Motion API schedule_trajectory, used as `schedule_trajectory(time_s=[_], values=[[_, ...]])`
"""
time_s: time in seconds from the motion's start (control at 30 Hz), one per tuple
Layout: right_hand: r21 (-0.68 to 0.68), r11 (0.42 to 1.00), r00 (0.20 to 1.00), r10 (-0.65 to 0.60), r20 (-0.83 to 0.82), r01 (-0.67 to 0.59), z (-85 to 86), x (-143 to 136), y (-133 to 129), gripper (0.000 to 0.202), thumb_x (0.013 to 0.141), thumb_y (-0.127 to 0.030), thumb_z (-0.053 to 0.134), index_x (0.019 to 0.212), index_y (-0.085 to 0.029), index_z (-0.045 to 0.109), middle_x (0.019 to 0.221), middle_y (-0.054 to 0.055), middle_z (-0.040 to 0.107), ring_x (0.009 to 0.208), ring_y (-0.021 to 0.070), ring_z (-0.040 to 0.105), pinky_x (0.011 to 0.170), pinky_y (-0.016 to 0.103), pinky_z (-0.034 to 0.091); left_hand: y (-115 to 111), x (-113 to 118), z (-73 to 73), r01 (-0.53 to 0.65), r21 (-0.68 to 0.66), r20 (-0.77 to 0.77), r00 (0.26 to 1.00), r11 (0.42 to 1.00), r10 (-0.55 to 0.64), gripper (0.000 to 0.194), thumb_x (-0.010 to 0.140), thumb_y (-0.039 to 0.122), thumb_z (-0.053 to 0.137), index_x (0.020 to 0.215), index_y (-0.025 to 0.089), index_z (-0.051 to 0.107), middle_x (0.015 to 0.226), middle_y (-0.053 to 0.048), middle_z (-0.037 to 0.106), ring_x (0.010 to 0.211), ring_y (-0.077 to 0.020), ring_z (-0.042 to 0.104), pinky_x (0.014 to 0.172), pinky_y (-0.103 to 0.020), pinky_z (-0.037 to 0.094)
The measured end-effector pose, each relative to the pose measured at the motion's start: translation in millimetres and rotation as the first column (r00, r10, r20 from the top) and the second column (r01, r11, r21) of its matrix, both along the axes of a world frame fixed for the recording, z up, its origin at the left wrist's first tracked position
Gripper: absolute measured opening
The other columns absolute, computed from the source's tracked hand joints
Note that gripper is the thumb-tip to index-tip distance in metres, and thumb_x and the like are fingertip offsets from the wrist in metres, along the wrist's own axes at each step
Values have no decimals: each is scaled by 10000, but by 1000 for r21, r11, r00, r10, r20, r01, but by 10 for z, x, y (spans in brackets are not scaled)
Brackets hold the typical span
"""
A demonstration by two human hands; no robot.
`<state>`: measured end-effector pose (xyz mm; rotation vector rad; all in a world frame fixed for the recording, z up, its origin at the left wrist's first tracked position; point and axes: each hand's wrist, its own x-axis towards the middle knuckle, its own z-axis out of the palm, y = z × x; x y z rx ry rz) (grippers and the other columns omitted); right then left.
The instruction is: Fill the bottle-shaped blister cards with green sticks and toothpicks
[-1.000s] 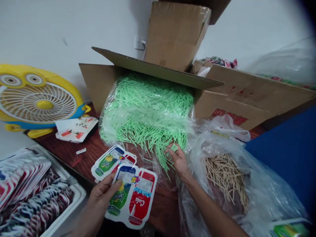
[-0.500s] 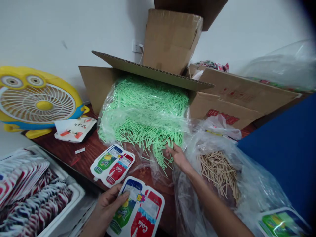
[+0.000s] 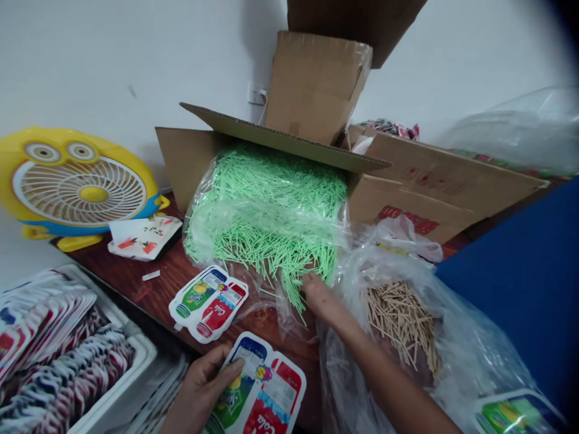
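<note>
Between its thumb and fingers, my left hand grips a flat printed card showing a green Sprite bottle and a red Cola bottle. My right hand reaches to the lower edge of a heap of short green sticks; its fingertips touch the sticks and are partly hidden, so what they hold I cannot make out. The green sticks spill from a clear plastic bag in an open cardboard box. A second card piece of the same print lies on the dark red table.
Brown sticks lie in a clear bag at the right, beside a blue panel. At the left are a yellow fan, a paper packet and a white bin full of cards. More cardboard boxes stand behind.
My right hand has moved slightly down and left, its fingers turned more into the green sticks. The view has shifted a little. My left hand still holds the card.
</note>
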<state>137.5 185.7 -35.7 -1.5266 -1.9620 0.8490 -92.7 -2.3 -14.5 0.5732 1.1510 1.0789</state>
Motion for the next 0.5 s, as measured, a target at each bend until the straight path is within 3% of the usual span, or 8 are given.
schedule_trajectory(time_s=[0.07,0.2,0.33,0.5], values=[[-16,999,994,-42,-103,40,-31,24,75,122,782,-198,492,841,-171,594,880,98,655,857,230,587,841,368,433,-3,-7,12,10,-7,-10,1000,1000,-10,287,664,415,780,681,161,646,582,22,654,498,-123,573,495,-208,463],[-73,991,931,-129,-342,111,-116,13,120,265,814,-377,434,904,-174,578,673,23,620,621,185,578,671,336,477,-13,0,59,32,2,-29,999,999,-32,292,668,426,774,707,160,661,599,16,656,537,-133,584,515,-205,466],[-82,984,832,-175,-527,155,-184,-70,11,322,799,-453,462,965,-198,566,780,20,649,719,183,607,734,328,466,-29,1,87,52,22,-58,997,998,-50,271,707,418,749,740,163,660,646,10,655,574,-140,583,535,-207,460],[-99,985,781,-174,-600,143,-222,-135,-155,205,729,-403,635,802,-211,624,815,2,673,850,193,583,878,341,402,-5,-13,56,39,69,-74,997,997,-34,278,699,398,759,650,160,624,578,38,600,519,-107,530,494,-180,414]])
